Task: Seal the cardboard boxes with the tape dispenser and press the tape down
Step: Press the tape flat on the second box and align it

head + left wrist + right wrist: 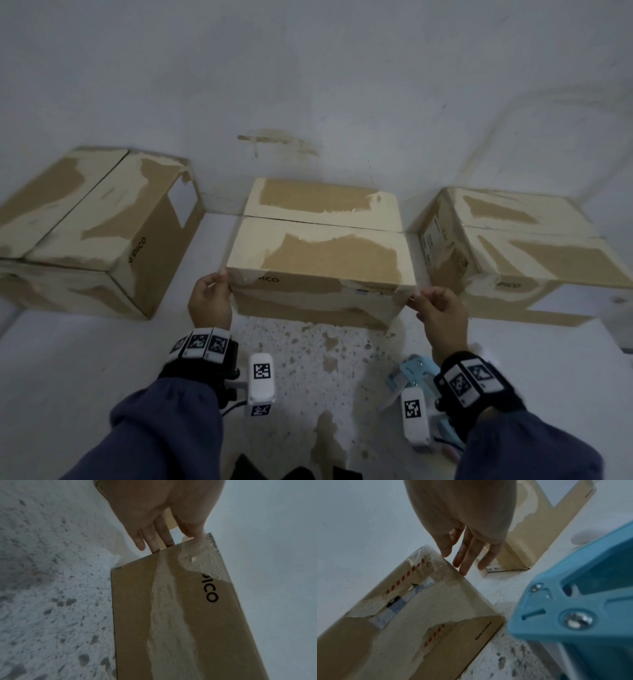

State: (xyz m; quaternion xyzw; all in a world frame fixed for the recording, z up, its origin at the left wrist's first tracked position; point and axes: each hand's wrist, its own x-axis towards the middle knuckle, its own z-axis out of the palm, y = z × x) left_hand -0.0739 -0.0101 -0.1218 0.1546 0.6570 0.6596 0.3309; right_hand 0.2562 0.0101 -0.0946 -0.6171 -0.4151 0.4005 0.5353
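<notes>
The middle cardboard box (318,253) stands closed on the white table, its top paper torn in patches. My left hand (209,294) is at its front left corner: the thumb lies on clear tape (202,555) at the top edge and the straight fingers (154,543) touch the side. My right hand (435,308) is at the front right corner in the same way, its straight fingers (464,563) against the box edge by crumpled tape (426,555). The blue tape dispenser (416,371) lies on the table under my right wrist, and neither hand holds it.
A second closed box (85,233) lies to the left, angled, and a third (520,253) sits close on the right. All stand against a white wall. The table (68,359) in front of the middle box is scuffed and speckled.
</notes>
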